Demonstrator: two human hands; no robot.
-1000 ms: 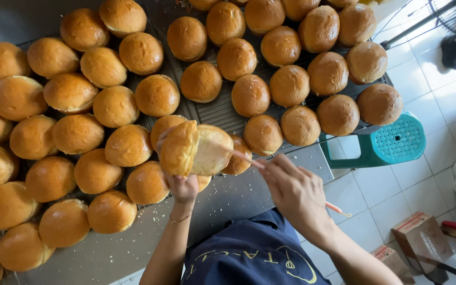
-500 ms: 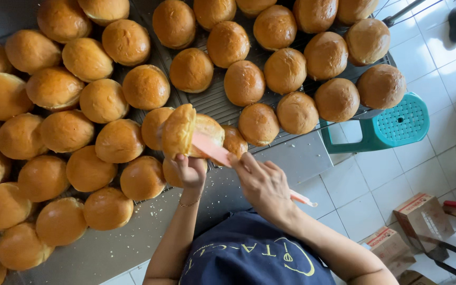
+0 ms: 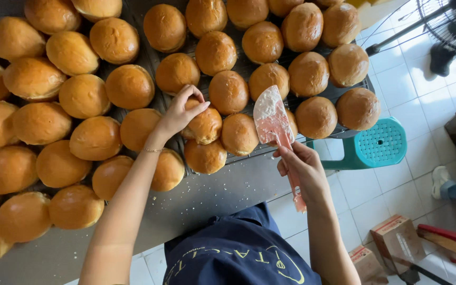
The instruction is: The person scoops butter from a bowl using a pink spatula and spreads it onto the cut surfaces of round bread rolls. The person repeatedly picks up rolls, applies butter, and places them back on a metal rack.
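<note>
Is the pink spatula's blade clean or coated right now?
Coated: the spatula in the right hand has white cream smeared over most of its blade, held up above the buns.

Premises: a small bakery or commercial kitchen production area. Evidence — dozens of golden round buns (image 3: 129,86) laid out in rows on a dark wire cooling rack (image 3: 249,67) over a steel worktable (image 3: 222,192) scattered with crumbs. White tiled floor (image 3: 423,100), a teal plastic stool (image 3: 378,145), cardboard boxes (image 3: 397,240) and a floor fan (image 3: 452,24) stand alongside — working premises, not a household.
</note>
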